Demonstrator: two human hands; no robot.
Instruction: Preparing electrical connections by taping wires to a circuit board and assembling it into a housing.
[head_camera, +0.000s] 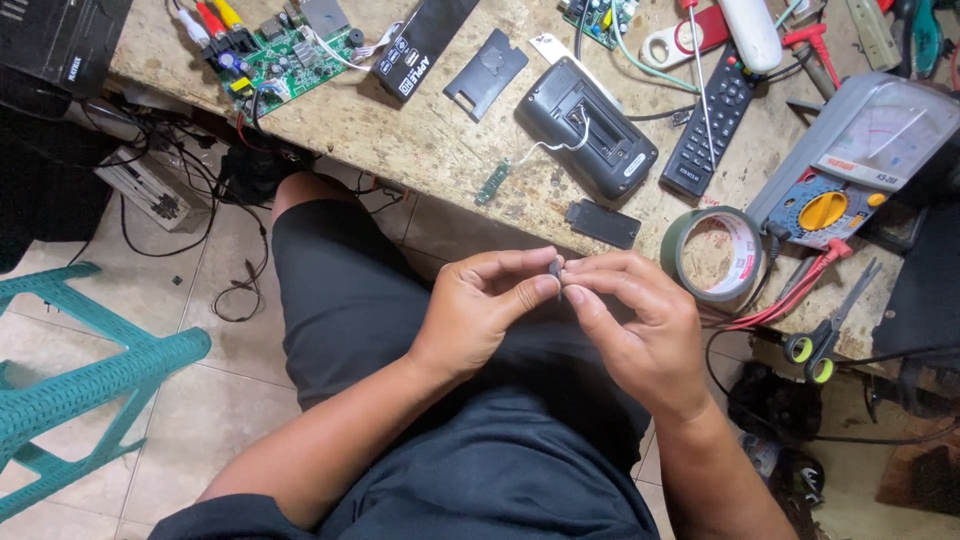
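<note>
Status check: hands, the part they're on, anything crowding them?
Left hand and right hand both pinch a small dark part over the lap. Opened black device sits untouched on the bench. Nothing crowding the hands.

A black oblong box (423, 45) with a white label (top centre) lies on the bench (420, 150).

This was a small electronics repair workshop. A worn, stained wooden workbench (440, 150) carried a green circuit board with coloured plugs (275, 55), an opened black plastic device with a white wire (585, 125), a grey analogue multimeter with red probes (855, 150) and a roll of dark green tape (712, 253). Tangled black cables (190, 200) lay on the tiled floor (200, 420) beneath it.
</note>
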